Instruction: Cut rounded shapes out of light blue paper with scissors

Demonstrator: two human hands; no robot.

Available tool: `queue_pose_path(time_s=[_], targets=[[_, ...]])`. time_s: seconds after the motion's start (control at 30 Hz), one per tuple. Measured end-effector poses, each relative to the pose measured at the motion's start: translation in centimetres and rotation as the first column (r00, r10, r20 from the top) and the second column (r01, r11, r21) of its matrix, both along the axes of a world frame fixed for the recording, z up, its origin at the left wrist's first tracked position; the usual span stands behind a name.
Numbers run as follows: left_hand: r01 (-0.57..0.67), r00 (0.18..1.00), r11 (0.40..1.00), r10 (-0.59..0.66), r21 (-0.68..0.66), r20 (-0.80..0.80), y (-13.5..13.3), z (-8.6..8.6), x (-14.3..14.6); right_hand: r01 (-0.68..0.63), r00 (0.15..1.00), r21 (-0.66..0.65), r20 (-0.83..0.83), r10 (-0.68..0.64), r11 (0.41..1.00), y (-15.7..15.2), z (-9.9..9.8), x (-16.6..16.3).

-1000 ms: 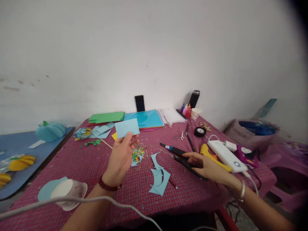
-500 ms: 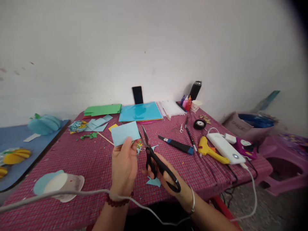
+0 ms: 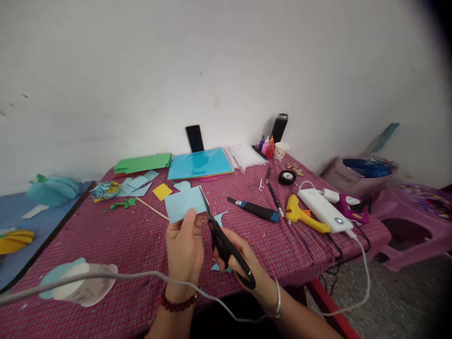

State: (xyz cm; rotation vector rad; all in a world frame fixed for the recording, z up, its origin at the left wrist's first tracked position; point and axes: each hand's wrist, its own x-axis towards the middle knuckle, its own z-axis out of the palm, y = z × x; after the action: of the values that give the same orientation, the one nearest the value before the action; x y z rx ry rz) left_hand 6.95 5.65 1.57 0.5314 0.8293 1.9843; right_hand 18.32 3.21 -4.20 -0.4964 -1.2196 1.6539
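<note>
My left hand (image 3: 185, 240) pinches a light blue paper piece (image 3: 181, 203) between thumb and fingers, above the table. Black-handled scissors (image 3: 226, 242) are gripped in my right hand (image 3: 243, 259). Their blades meet the right edge of the paper and look nearly together. Blue paper scraps (image 3: 221, 218) lie on the cloth beyond and below the scissors. Just behind the held paper are a yellow paper square (image 3: 162, 191) and a wooden stick (image 3: 151, 207).
A utility knife (image 3: 256, 210), yellow glue gun (image 3: 305, 215) and white power bank (image 3: 326, 211) lie to the right. A grey cable (image 3: 141, 274) crosses in front of my left wrist. A paper cup (image 3: 88, 285) lies at front left. Blue sheets (image 3: 199, 162) lie at the back.
The scissors have moved from open blades beside the paper to nearly together at its right edge. The whole view has shifted slightly, so table items appear further left.
</note>
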Motion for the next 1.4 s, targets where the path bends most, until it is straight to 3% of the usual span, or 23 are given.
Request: queue_pose_path(time_s=[0.63, 1.4], targets=[[-0.010, 1.000, 1.000, 0.011, -0.022, 0.024, 0.26, -0.23, 0.71, 0.029, 0.999, 0.035, -0.015, -0.028, 0.999, 0.08, -0.48, -0.09], [-0.005, 0.999, 0.999, 0.007, -0.036, 0.049, 0.32, -0.18, 0.65, 0.065, 0.998, -0.056, -0.003, -0.065, 0.996, -0.10, -0.79, -0.21]])
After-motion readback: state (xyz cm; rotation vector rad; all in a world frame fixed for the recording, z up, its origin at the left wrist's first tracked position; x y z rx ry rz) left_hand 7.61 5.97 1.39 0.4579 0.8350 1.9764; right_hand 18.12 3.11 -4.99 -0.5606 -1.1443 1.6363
